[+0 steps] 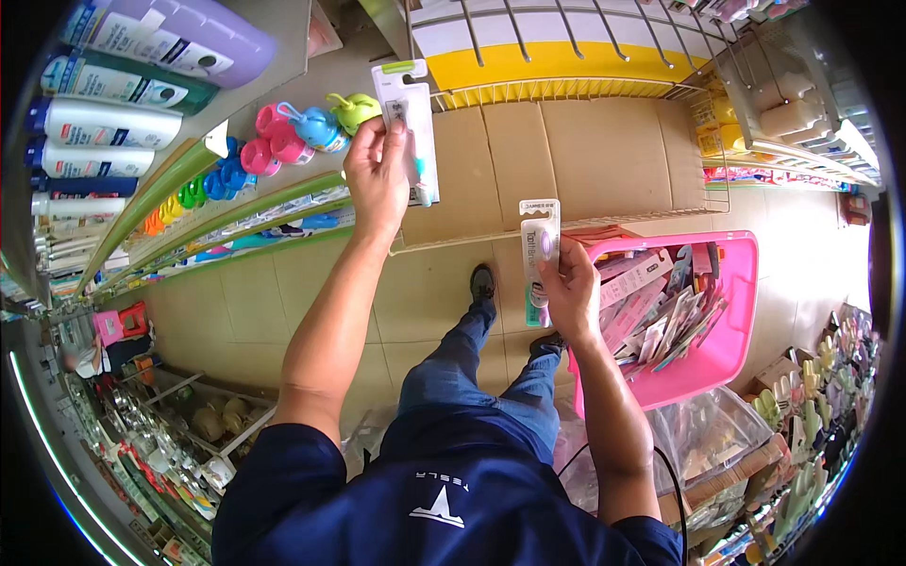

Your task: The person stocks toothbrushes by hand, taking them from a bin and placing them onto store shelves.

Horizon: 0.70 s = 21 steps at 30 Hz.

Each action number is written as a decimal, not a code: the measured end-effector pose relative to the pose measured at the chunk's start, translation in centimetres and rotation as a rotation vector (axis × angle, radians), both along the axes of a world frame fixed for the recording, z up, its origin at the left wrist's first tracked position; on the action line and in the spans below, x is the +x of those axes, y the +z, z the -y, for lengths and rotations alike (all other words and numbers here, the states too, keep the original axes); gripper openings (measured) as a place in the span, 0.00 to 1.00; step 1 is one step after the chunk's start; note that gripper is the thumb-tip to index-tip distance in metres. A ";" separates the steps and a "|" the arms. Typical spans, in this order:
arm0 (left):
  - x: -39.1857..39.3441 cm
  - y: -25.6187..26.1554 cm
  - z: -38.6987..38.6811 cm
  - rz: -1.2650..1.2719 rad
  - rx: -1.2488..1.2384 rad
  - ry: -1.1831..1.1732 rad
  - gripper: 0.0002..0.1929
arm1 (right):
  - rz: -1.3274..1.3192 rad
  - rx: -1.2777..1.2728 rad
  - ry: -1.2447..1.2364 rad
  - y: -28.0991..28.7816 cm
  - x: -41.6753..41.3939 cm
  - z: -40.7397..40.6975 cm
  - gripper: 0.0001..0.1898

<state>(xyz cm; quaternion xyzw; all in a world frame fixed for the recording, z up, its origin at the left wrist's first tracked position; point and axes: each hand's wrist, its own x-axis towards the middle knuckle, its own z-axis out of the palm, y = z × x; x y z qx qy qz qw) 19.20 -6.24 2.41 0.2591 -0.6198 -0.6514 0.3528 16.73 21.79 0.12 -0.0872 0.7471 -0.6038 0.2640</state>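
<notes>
My left hand [380, 170] is raised at the upper middle, its thumb and fingers pinching a packaged toothbrush [419, 152] with a white card and a green top. It is near the ends of the metal hooks and beside some colourful plastic bottles. Lower and to the right, my right hand [572, 286] holds another packaged toothbrush [531, 244], upright in a narrow pack with purple and teal parts. Right of that hand stands a pink plastic basket [740, 311], holding many packaged toothbrushes [637, 283] piled at angles.
A wire rack basket lined with cardboard [594, 156] lies ahead, below metal display hooks [524, 42]. Shelves at the left bear shampoo bottles [106, 120] and blue plastic bottles [315, 127]. A clear plastic bag [715, 424] lies behind the pink basket. Another person [92, 361] is far left.
</notes>
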 end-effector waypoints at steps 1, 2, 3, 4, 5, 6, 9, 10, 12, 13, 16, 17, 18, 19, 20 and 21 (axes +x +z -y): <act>-0.4 0.2 -0.2 0.007 -0.045 -0.020 0.09 | 0.033 0.004 0.000 -0.2 -0.4 0.3 0.13; -0.9 0.4 -0.7 -0.041 -0.028 -0.077 0.09 | 0.029 0.003 -0.006 -0.3 -1.1 0.6 0.13; -1.1 0.2 -0.9 0.023 -0.077 -0.127 0.09 | -0.012 0.039 -0.015 -0.4 -1.9 0.7 0.13; -1.7 0.2 -1.5 0.012 -0.088 -0.155 0.09 | -0.051 0.076 -0.025 -0.3 -2.8 1.0 0.13; -2.4 0.2 -2.1 0.002 -0.100 -0.183 0.09 | -0.053 0.075 -0.028 0.0 -3.8 1.4 0.13; -2.9 0.6 -2.5 0.041 -0.127 -0.208 0.08 | -0.096 0.064 -0.068 0.8 -4.8 2.0 0.13; -4.3 1.9 -3.7 -0.029 -0.084 -0.193 0.08 | -0.182 -0.012 -0.119 0.6 -7.5 3.5 0.14; -4.5 1.8 -3.6 -0.026 -0.085 -0.199 0.08 | -0.223 -0.076 -0.121 0.6 -8.1 4.0 0.15; -4.7 1.6 -3.0 -0.044 -0.072 -0.198 0.08 | -0.203 -0.172 -0.139 0.9 -8.8 5.3 0.16; -4.5 1.5 -2.9 -0.041 -0.071 -0.203 0.08 | -0.187 -0.263 -0.153 1.2 -9.1 6.0 0.17; -2.9 0.1 -1.9 -0.041 -0.095 -0.074 0.08 | -0.287 -0.220 -0.101 1.7 -9.6 7.9 0.17; -2.4 -0.7 -1.4 -0.067 -0.058 -0.039 0.08 | -0.344 -0.191 -0.052 2.0 -9.5 8.8 0.17; -2.0 -0.9 -1.0 -0.062 -0.077 -0.016 0.08 | -0.470 -0.173 -0.050 2.4 -9.5 9.6 0.16; -1.8 -1.2 -0.7 -0.058 -0.097 0.008 0.08 | -0.469 -0.171 -0.048 2.6 -9.6 10.3 0.16; -1.7 -1.6 -0.5 -0.057 -0.094 0.011 0.08 | -0.468 -0.141 -0.015 2.7 -9.8 11.0 0.17; -1.7 -1.4 -0.2 -0.042 -0.091 0.020 0.08 | -0.466 -0.113 0.018 2.9 -9.9 11.7 0.17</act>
